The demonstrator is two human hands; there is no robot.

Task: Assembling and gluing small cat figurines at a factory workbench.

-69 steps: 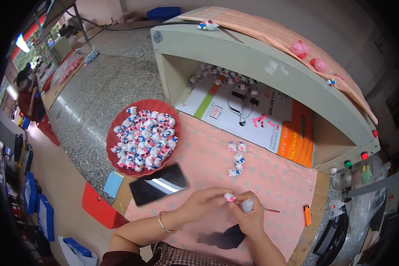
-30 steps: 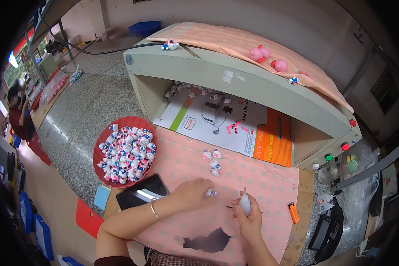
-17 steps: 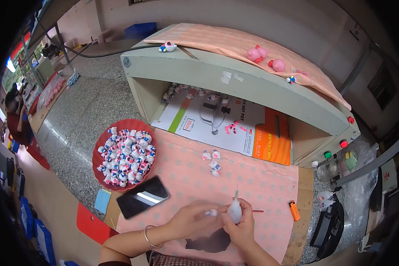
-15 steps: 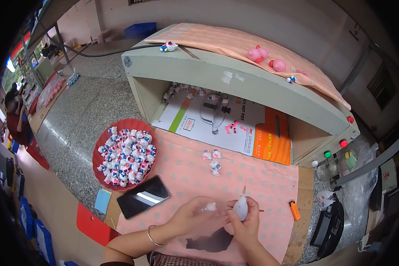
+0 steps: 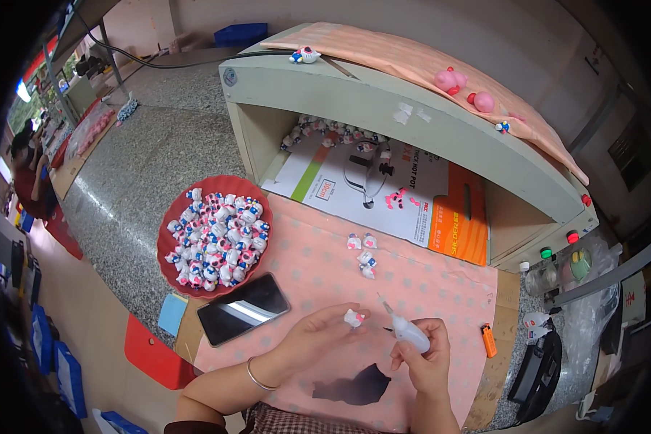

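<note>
Left hand (image 5: 318, 338) pinches a small white-and-pink figurine (image 5: 353, 317) between thumb and fingertips, held just above the pink dotted cloth (image 5: 419, 278), near its front middle. Right hand (image 5: 425, 354) has fingers curled tight round a small white squeeze bottle (image 5: 406, 330), its thin nozzle aimed up-left toward the figurine, tip close but apart from it. Silver bangle (image 5: 257, 375) on the left wrist.

Surface: cloth covers the work area of a speckled grey stone counter (image 5: 134, 170). A dark patch (image 5: 354, 387) sits on the cloth just below the hands. A few loose figurines (image 5: 363, 253) lie mid-cloth, behind the hands. Red round tray (image 5: 173, 249) heaped with more figurines, at the cloth's left edge. Black phone (image 5: 243, 308) lies flat just in front of the tray, a blue note pad (image 5: 172, 314) beside it. Orange lighter (image 5: 489, 341) on the right end of the cloth.

Behind: pale green open box shelf (image 5: 412, 116), flattened white and orange carton (image 5: 405, 199) lying in it, more figurines along its back. Peach cloth (image 5: 412, 61) over the top, with pink toys (image 5: 452, 78) on it. Coloured buttons on the shelf's right end.

Room: workshop, another person (image 5: 25, 155) seated far left, blue crates (image 5: 242, 32) at the back
</note>
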